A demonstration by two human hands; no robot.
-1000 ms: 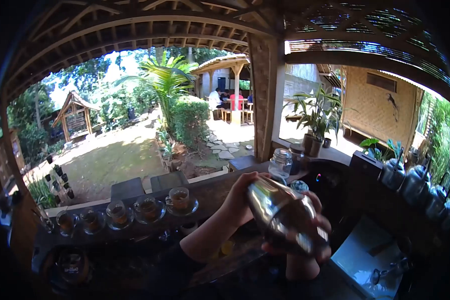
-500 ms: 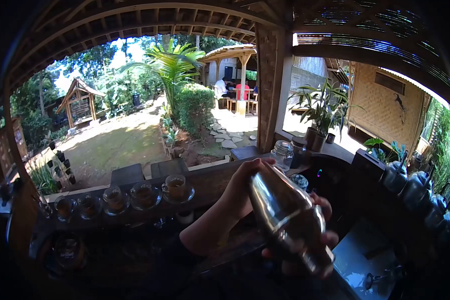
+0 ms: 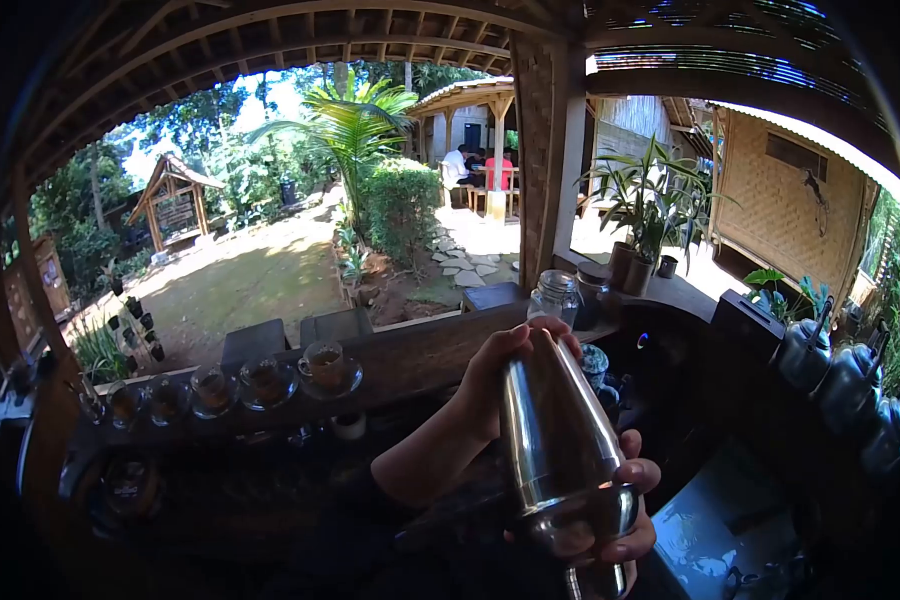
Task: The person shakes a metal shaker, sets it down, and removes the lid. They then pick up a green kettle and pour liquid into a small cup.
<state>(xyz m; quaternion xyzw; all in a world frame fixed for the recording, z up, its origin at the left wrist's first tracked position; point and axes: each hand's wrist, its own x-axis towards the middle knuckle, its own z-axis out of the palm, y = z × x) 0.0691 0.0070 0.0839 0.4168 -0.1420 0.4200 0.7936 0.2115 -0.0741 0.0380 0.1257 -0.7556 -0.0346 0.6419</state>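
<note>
Head view, lower centre: left hand (image 3: 492, 368) and right hand (image 3: 640, 500) curl firmly round opposite ends of the shaker (image 3: 558, 430). It looks rigid, probably slippery; hold both ends.

Left of the shaker (image 3: 560, 425), cups (image 3: 324, 366) on saucers (image 3: 351, 382) line the counter (image 3: 420, 355); behind it, a jar (image 3: 555, 294) and potted plant (image 3: 652, 210); rightward, kettles (image 3: 806, 356).

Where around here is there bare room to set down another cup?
The wooden ledge looks bare between the rightmost cup and the glass jar. It is crowded left of that, where the other cups line up, and at far right, where kettles stand close together. Below, it is too dark to judge.
</note>
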